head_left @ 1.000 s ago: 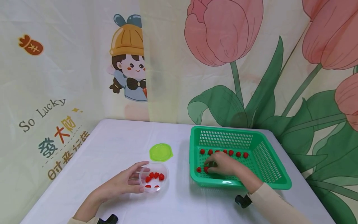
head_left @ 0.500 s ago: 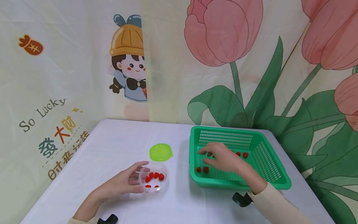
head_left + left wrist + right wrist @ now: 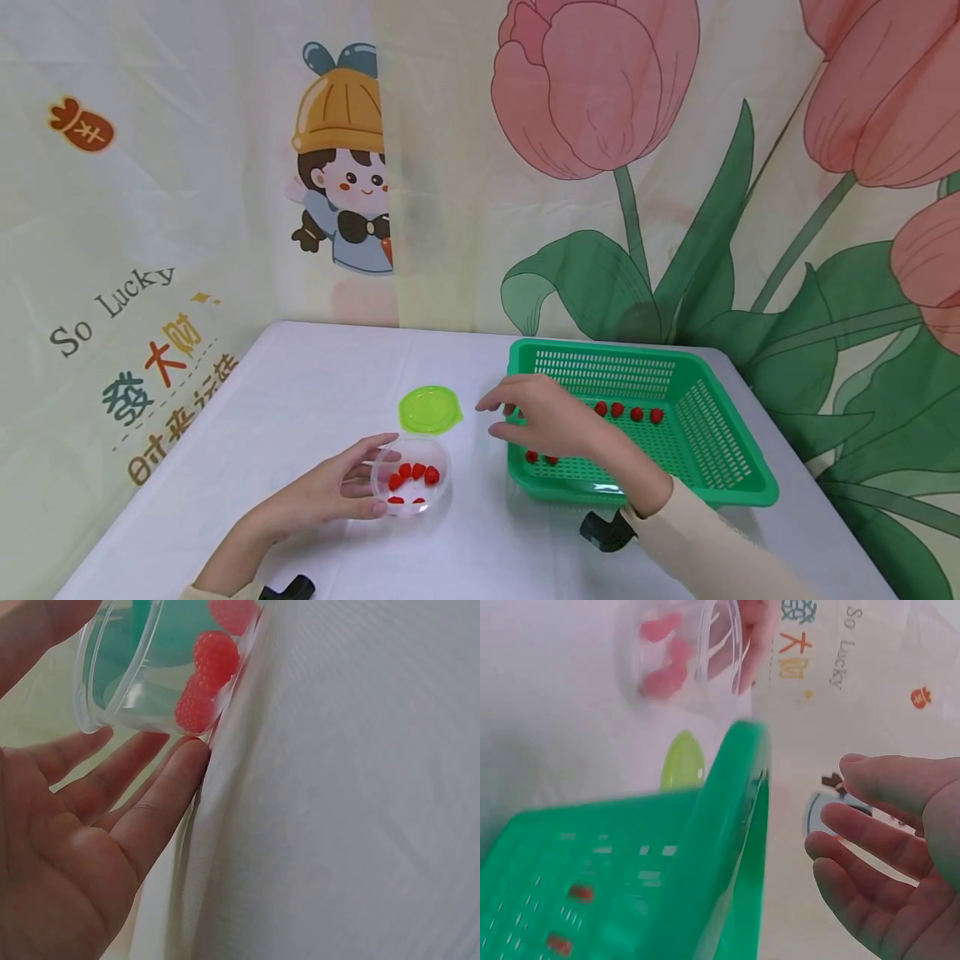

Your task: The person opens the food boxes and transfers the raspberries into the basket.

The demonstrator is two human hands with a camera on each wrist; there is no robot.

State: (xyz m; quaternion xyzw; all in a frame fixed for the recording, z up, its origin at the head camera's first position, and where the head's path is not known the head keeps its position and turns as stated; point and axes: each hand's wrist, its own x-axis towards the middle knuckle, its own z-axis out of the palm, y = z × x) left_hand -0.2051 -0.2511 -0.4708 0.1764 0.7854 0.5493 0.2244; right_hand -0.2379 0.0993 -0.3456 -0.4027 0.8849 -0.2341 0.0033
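Note:
A clear round plastic cup stands on the table with several red raspberries in it. My left hand holds it from the left, thumb on the near side and fingers on the far side. My right hand is above the left rim of the green basket, fingers spread loosely. Nothing shows between those fingers in the right wrist view. Inside the basket lie a back row of raspberries and two front raspberries; my right hand hides part of the back row.
A light-green lid lies flat behind the cup, left of the basket. The white-covered table meets a printed cloth backdrop at its far edge. The basket's raised walls stand between its berries and the cup.
My right hand has risen from the front raspberries and moved left to the basket's rim, with none seen in it. My left hand and the cup have stayed put.

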